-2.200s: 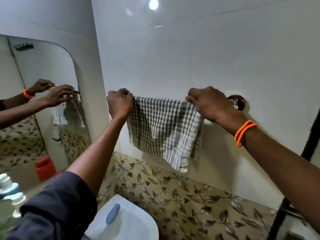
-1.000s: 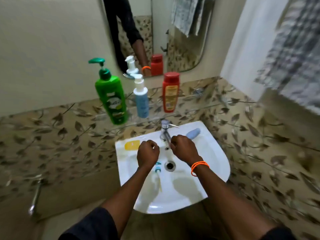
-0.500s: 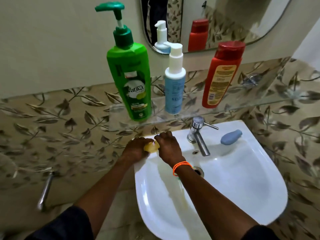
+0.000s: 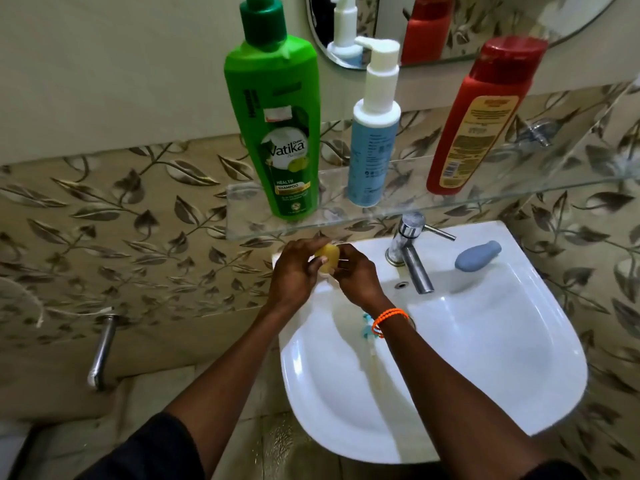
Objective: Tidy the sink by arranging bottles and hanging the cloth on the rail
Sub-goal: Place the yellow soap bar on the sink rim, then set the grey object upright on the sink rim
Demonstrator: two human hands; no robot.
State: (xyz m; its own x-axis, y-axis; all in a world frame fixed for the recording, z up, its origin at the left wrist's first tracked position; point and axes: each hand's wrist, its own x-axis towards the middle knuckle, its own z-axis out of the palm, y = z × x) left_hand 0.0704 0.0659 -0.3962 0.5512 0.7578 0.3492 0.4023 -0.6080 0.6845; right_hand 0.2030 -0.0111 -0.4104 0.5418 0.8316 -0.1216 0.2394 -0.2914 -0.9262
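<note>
1. Presently, left hand (image 4: 294, 275) and right hand (image 4: 356, 275) are both closed around a yellow soap bar (image 4: 327, 258), held over the back left corner of the white sink (image 4: 485, 358).
2. Green shampoo bottle (image 4: 277, 133), blue pump bottle (image 4: 372, 133) and red bottle (image 4: 478, 123) stand upright in a row on the glass shelf (image 4: 485, 197).
3. Blue soap (image 4: 478, 260) lies on the sink rim right of the tap (image 4: 410, 252).
4. Cloth and rail: out of view.

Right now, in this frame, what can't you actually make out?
- Green Vatika shampoo bottle: pump head cut off by the top edge.
- Yellow soap: mostly covered by left hand and right hand.
- Small blue item in the sink: hidden behind the right wrist, unidentifiable.
- Cloth and rail: out of view.
</note>
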